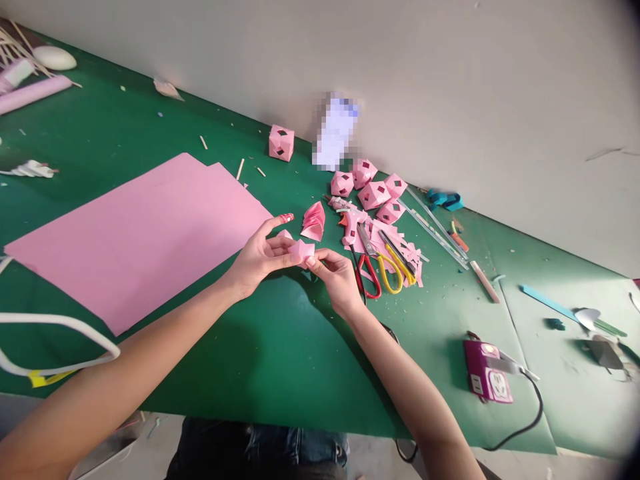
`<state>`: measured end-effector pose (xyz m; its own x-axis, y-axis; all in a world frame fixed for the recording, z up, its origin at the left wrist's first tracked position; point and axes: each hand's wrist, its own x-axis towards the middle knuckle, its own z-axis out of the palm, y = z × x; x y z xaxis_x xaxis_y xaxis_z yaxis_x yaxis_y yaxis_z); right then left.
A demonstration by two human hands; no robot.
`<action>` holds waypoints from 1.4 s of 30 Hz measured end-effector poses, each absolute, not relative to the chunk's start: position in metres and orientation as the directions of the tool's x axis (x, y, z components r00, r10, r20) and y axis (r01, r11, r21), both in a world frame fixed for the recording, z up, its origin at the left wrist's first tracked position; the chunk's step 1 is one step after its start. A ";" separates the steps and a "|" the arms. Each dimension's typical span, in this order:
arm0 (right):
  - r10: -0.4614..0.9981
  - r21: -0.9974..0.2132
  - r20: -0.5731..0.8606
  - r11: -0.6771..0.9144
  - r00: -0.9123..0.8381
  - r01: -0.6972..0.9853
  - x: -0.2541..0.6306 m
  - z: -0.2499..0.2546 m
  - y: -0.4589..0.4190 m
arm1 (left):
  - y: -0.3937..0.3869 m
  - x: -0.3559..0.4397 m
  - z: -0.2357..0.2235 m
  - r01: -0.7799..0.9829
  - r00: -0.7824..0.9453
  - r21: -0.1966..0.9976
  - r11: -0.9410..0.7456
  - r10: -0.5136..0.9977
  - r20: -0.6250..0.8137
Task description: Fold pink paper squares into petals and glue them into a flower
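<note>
Both my hands hold a small folded pink paper piece (302, 251) above the green table. My left hand (259, 259) pinches its left side between thumb and fingers, with the index finger stretched up and away. A bit of pink paper also shows behind those fingers; I cannot tell if it is the same piece. My right hand (338, 279) grips the right edge with thumb and fingertips. Just beyond lies a fan of folded pink paper pieces (313, 221). Large pink paper sheets (140, 233) lie to the left, close to my left hand.
Right of my hands are a pink glue gun (353, 225), red-and-yellow-handled scissors (391, 275) and pink paper strips (413, 253). Several pink paper shapes with cut-outs (374, 195) sit behind, near a blurred upright screen (336, 132). A purple power socket (487, 370) trails a black cord.
</note>
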<state>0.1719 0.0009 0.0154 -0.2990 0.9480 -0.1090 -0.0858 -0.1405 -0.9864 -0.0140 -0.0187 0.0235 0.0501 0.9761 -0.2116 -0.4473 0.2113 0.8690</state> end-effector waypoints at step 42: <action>0.919 -0.851 0.228 0.348 -0.321 0.394 0.179 0.023 -0.001 | -0.022 -0.013 0.024 -0.094 -0.005 0.995 -0.043 0.999 0.043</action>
